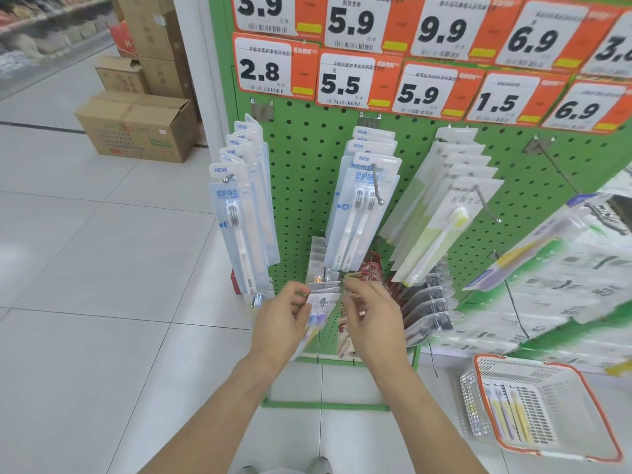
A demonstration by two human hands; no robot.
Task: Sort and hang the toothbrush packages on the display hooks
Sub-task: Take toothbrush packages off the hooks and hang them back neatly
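The left hand (284, 323) pinches a light, bendy toothbrush pack (316, 311) near its top hole; the right hand (371, 319) is loosely curled, holding nothing I can see.

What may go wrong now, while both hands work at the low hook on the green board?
1. The left hand holds a package at the crowded lower hook; it may miss the hook and fall.
2. The right hand reaches near the red packages and could knock them off.
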